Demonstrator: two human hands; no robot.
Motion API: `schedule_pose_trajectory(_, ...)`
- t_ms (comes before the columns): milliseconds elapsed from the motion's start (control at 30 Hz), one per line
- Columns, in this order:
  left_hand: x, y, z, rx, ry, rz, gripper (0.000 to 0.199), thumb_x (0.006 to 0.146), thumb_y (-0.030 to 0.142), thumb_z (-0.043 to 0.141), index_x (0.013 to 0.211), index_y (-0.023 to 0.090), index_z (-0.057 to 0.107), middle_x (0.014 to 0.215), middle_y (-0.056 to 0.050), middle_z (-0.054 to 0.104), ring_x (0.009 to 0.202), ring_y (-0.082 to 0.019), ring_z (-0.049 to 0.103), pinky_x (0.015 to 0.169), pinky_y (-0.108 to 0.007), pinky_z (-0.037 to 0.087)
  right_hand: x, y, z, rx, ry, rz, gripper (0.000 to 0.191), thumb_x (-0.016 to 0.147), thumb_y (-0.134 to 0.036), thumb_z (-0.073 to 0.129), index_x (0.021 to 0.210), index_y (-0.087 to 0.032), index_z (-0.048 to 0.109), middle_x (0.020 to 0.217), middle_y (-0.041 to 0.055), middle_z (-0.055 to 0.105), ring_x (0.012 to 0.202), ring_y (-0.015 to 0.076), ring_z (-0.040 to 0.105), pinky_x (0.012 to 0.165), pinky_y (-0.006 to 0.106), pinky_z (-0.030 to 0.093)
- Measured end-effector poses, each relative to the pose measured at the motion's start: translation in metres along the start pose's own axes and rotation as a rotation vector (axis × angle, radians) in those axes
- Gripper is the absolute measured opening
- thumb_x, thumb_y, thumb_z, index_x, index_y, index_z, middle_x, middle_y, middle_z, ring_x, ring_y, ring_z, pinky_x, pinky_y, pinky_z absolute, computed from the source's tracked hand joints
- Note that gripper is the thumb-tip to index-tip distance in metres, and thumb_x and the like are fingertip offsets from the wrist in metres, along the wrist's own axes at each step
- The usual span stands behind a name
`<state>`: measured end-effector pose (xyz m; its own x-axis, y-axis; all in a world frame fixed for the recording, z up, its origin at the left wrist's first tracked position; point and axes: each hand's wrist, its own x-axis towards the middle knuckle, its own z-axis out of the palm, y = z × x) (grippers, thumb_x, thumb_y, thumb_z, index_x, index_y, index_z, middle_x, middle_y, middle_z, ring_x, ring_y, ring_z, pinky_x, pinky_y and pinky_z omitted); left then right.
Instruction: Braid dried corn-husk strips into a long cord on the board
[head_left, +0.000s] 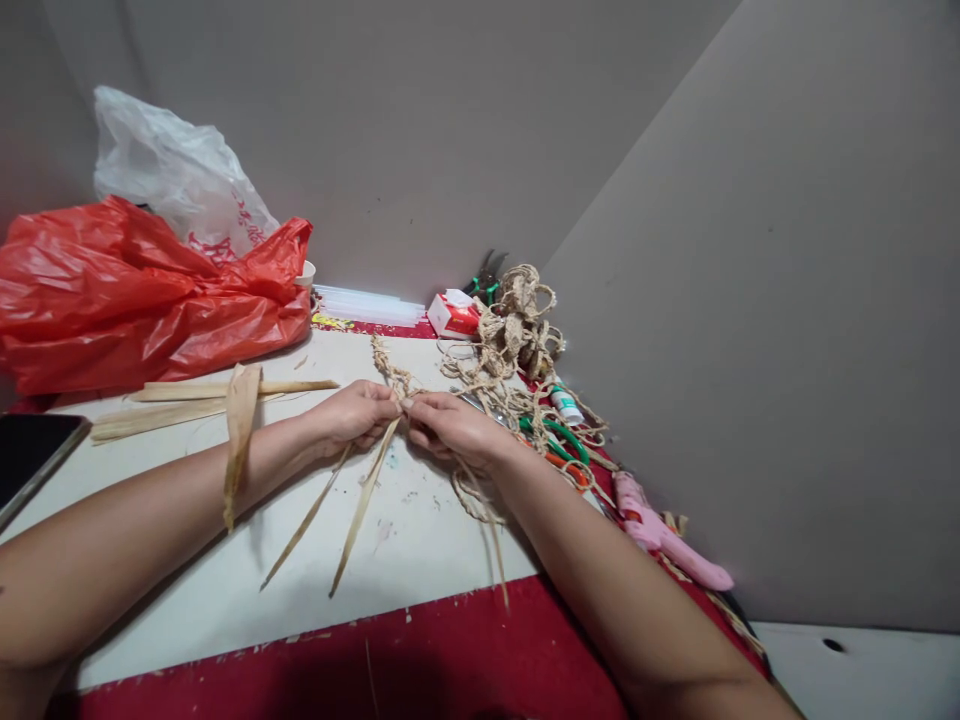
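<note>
My left hand and my right hand meet over the white board, both closed in a pinch on a braid of dried plant fibre. The braided part reaches away from me past my fingertips. Loose flat strips hang toward me: one strip comes from between the hands, another from under my left hand, a third below my right wrist. A dried leaf strip is draped across my left forearm. More flat dried strips lie on the board beyond that arm.
A red plastic bag and a white bag stand at back left, near a phone. Coiled braided cord, a small red-white box, green-handled scissors and a pink glue gun line the right side by the grey wall.
</note>
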<state>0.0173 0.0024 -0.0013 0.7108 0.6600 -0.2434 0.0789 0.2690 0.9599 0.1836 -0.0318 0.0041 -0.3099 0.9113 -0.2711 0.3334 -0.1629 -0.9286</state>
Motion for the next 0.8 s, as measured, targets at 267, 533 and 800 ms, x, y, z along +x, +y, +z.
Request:
schedule_pose_trajectory(267,0.004,-0.003,-0.006,0.418,0.059,0.098,0.016,0.073,0.028,0.051,0.067,0.014,0.056,0.049,0.005,0.041,0.043,-0.006,0.03,0.044,-0.02,0.023,0.006,0.006,-0.004,0.372,-0.183,0.221,0.034,0.08,-0.034,0.053,0.055,-0.018,0.035,0.04,-0.0107,0.025,0.032,0.002,0.012,0.03,0.015,0.008)
schedule_pose_trajectory(533,-0.015,0.024,0.008,1.122,0.149,-0.007,0.028,0.077,0.029,0.042,0.07,0.013,0.064,0.06,-0.004,0.059,0.055,-0.014,0.049,0.052,-0.024,0.032,0.006,0.006,0.016,0.336,0.079,0.191,0.022,0.073,-0.024,0.052,0.054,-0.016,0.046,0.033,-0.0106,0.024,0.029,0.0022,0.013,0.029,0.016,0.009)
schedule_pose_trajectory(800,-0.023,0.004,0.04,1.253,0.235,-0.012,0.022,0.076,0.018,0.043,0.078,0.013,0.064,0.068,-0.009,0.063,0.064,-0.018,0.057,0.061,-0.027,0.04,0.002,0.009,0.017,0.579,-0.057,0.228,0.038,0.072,-0.027,0.056,0.048,-0.019,0.028,0.037,-0.0106,0.023,0.032,0.0012,0.013,0.031,0.015,0.008)
